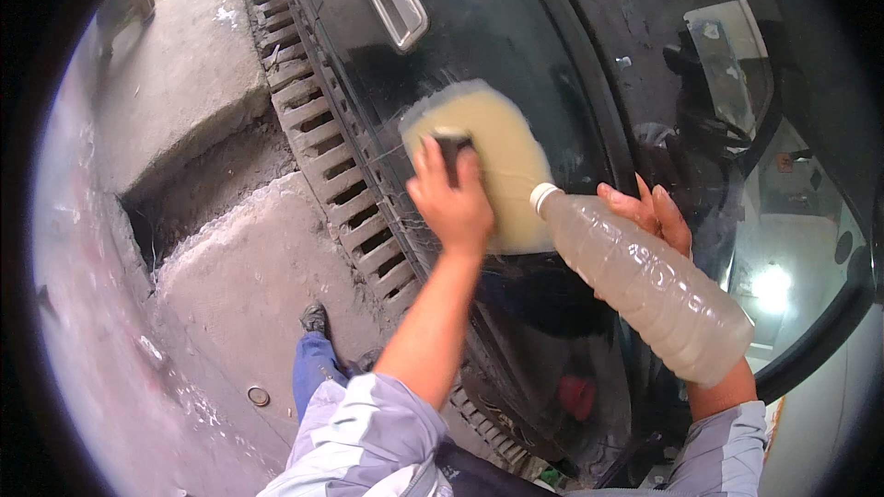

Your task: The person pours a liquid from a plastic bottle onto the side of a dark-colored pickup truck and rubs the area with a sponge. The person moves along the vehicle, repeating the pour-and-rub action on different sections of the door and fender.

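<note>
A small dark block (451, 149) lies against the upper left part of a cream filler patch (506, 156) on a dark car door (479, 9). The left hand (451, 202) is curled partway closed around the block, fingers on one side and thumb on the other, pressing it to the patch. Just to the right, a ribbed translucent plastic bottle (645, 281) slants with its white cap (543, 197) toward the patch's right edge. The right hand (658, 216) is wrapped around the bottle from behind; its fingertips show past the upper side, and the bottle hides the rest. Above the patch sits a chrome-rimmed door handle (396, 0); car window glass (783, 221) reflects a bright light at right. Along the door's left side, a slotted drain grate (354, 209) crosses the concrete floor (249, 262), where a dark shoe (314, 318) and a ring (250, 397) show.
</note>
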Motion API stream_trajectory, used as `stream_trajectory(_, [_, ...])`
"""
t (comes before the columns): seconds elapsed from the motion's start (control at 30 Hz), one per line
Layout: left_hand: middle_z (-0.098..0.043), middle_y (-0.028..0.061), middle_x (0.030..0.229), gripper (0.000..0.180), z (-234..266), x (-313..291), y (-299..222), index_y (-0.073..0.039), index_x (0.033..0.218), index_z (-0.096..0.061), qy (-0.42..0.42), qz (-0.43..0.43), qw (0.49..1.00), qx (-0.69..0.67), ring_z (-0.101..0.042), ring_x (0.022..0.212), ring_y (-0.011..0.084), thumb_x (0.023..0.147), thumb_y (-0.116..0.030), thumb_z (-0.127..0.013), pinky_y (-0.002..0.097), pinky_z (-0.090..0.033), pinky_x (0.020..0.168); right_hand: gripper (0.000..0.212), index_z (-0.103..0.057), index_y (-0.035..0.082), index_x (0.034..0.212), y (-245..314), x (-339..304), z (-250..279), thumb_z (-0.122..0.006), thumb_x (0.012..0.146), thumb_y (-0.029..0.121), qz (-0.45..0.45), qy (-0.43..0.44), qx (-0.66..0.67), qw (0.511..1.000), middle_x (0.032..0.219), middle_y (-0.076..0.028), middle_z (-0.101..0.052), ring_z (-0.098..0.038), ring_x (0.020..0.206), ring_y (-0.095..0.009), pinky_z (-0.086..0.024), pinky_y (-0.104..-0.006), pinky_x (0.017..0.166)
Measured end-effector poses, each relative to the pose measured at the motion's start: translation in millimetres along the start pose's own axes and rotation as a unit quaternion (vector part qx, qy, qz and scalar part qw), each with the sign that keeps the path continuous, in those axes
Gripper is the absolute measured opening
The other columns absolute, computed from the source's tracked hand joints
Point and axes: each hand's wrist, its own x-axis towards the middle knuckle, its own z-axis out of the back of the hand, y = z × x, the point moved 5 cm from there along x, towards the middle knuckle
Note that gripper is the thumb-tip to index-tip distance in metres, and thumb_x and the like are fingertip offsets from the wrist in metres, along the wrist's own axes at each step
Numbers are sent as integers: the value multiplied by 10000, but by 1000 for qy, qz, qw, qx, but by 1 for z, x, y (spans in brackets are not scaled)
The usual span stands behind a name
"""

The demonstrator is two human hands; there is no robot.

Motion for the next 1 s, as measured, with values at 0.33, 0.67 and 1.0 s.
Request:
stream_trajectory(0.33, [-503, 258, 1373, 603, 9, -27, 13, 40, 1399, -440, 63, -8, 998, -2, -520, 1135, 413, 919, -278, -617, 446, -366, 975, 634, -289, 105, 1486, 6, 1, -1, -597, 955, 265, -13, 20, -41, 999, 1271, -213, -599, -559, 1239, -284, -183, -538, 1187])
stream_trajectory(0.67, [-619, 191, 1183, 545, -12, 95, 48, 43, 1317, -530, -27, 28, 999, -11, -561, 970, 403, 957, -365, -549, 427, -425, 880, 428, -607, 22, 1191, -5, -21, 10, -364, 1032, 338, -135, 17, 5, 991, 1224, -171, -642, -558, 1230, -244, -179, -489, 1193])
stream_trajectory(1.0, [-545, 267, 1307, 553, 7, -47, 20, 24, 1338, -524, -10, -46, 999, -10, -529, 1052, 425, 901, -292, -651, 459, -397, 939, 498, -472, 30, 1354, -6, -17, 4, -504, 994, 374, 57, 4, -161, 985, 1284, -181, -588, -556, 1217, -229, -358, -364, 1116])
